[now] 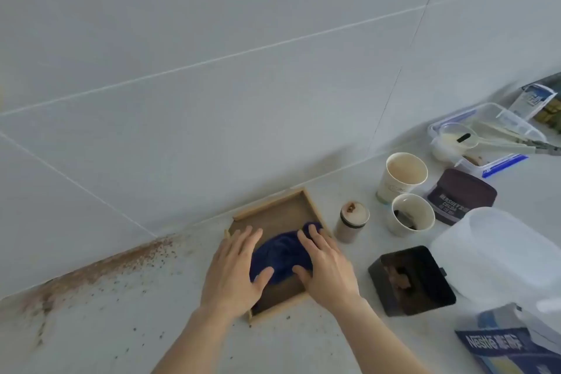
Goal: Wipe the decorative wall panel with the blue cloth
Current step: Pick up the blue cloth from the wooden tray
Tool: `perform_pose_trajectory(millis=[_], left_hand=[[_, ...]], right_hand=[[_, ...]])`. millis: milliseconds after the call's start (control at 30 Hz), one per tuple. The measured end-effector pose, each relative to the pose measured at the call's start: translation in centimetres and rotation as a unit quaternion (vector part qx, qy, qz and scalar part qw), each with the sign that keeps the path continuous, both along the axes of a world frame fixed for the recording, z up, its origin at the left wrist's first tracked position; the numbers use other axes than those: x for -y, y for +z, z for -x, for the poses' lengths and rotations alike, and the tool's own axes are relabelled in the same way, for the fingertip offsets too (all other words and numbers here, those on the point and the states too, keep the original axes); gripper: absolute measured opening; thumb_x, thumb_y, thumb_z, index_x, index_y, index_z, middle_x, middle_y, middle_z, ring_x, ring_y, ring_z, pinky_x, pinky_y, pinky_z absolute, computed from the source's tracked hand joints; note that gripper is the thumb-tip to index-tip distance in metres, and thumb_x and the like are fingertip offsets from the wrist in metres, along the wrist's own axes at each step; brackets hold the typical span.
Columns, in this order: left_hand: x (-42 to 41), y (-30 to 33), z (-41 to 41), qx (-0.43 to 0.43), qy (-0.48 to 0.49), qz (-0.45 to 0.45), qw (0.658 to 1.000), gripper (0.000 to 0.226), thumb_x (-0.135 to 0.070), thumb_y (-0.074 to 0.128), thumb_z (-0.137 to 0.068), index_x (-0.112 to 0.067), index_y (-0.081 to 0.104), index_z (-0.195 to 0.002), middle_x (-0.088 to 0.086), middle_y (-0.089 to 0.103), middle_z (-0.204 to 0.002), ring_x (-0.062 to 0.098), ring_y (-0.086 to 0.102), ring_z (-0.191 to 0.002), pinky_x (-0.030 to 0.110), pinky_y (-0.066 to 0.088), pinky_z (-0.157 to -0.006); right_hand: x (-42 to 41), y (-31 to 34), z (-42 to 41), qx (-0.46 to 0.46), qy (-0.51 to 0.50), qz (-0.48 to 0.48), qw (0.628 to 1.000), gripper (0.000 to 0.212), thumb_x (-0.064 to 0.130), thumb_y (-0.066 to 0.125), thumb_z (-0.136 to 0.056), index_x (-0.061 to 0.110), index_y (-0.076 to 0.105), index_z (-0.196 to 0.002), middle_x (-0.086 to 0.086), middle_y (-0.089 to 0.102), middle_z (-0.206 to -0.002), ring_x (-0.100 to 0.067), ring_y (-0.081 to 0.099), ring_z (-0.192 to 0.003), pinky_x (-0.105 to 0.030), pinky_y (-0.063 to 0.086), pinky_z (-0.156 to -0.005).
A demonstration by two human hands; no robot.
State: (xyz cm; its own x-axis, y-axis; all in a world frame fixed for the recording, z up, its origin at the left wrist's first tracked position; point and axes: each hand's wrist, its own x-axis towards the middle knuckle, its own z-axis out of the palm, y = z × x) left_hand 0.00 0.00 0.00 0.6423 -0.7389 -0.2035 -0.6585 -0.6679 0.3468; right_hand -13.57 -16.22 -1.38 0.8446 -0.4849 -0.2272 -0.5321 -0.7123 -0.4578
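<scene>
A square brown panel with a light wooden frame (274, 205) lies flat on the pale counter, close to the tiled wall. A crumpled dark blue cloth (279, 255) rests on the panel's brown face. My left hand (235, 267) lies flat with spread fingers on the panel's left side, its thumb touching the cloth. My right hand (326, 267) presses flat on the cloth's right part, fingers extended over it. Neither hand curls around anything.
Brown powder and specks (106, 270) are spilled along the wall joint at the left. Right of the panel stand a small lidded jar (351, 221), two paper cups (403, 176), a cocoa tub (461, 196), a black box (413, 279), a clear jug (498, 255), a Nestlé box (501, 346) and a plastic container (485, 136).
</scene>
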Motion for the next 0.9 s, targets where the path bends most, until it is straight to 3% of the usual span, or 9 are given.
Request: perform_pose_trajectory(millis=[100,167,333,433,567,900], left_hand=[[0.7,-1.3,0.2,-0.009,0.001,-0.029,1.000,0.081,-0.061,0.056,-0.098,-0.037,0.018,-0.166,-0.013,0.021,-0.174,0.014,0.019,-0.161,0.033,0.020,-0.129],[1.2,-1.8,0.6,-0.011,0.003,-0.034,0.999,0.078,-0.060,0.058,-0.097,-0.035,0.026,-0.163,-0.013,0.040,-0.165,0.014,0.037,-0.152,0.031,0.033,-0.124],[2.1,-1.9,1.2,0.015,0.021,-0.061,0.998,0.050,-0.046,0.064,-0.099,-0.038,0.049,-0.146,-0.015,0.064,-0.136,0.013,0.063,-0.121,0.028,0.052,-0.097],[2.3,-1.6,1.2,0.021,0.035,-0.057,0.998,0.033,-0.040,0.064,-0.101,-0.037,0.060,-0.134,-0.015,0.069,-0.128,0.012,0.065,-0.115,0.025,0.052,-0.092],[1.9,-0.3,0.4,0.047,0.051,-0.050,0.996,0.023,-0.040,0.063,-0.101,-0.037,0.066,-0.124,-0.014,0.072,-0.119,0.015,0.059,-0.114,0.026,0.046,-0.096],[-0.3,6.9,-3.0,0.091,0.037,-0.021,0.995,0.015,-0.037,0.058,-0.103,-0.039,0.070,-0.113,-0.019,0.070,-0.107,0.013,0.053,-0.114,0.026,0.035,-0.101]], right_hand=[[0.4,-1.3,0.0,-0.015,-0.004,0.005,1.000,0.072,0.040,0.059,-0.101,0.031,0.024,-0.163,0.003,0.019,-0.175,-0.022,0.018,-0.161,-0.037,0.032,-0.125],[0.4,-1.8,-0.2,-0.021,-0.007,0.020,1.000,0.069,0.037,0.059,-0.102,0.029,0.027,-0.163,0.002,0.026,-0.173,-0.023,0.024,-0.160,-0.037,0.030,-0.126],[0.6,-2.1,-0.5,-0.033,-0.007,0.066,0.997,0.051,0.027,0.062,-0.102,0.027,0.048,-0.151,0.003,0.054,-0.152,-0.024,0.047,-0.140,-0.036,0.046,-0.110],[0.8,-1.9,-0.6,-0.036,-0.015,0.091,0.995,0.034,0.019,0.064,-0.099,0.026,0.062,-0.132,0.003,0.065,-0.130,-0.024,0.054,-0.121,-0.034,0.045,-0.102],[1.2,-1.0,-0.6,-0.035,-0.027,0.119,0.992,0.029,0.011,0.066,-0.095,0.023,0.069,-0.121,0.002,0.071,-0.115,-0.025,0.056,-0.109,-0.035,0.045,-0.095],[1.1,4.4,-1.0,0.050,-0.017,0.133,0.990,0.022,0.018,0.063,-0.099,0.027,0.069,-0.118,0.006,0.071,-0.115,-0.020,0.054,-0.108,-0.033,0.046,-0.097]])
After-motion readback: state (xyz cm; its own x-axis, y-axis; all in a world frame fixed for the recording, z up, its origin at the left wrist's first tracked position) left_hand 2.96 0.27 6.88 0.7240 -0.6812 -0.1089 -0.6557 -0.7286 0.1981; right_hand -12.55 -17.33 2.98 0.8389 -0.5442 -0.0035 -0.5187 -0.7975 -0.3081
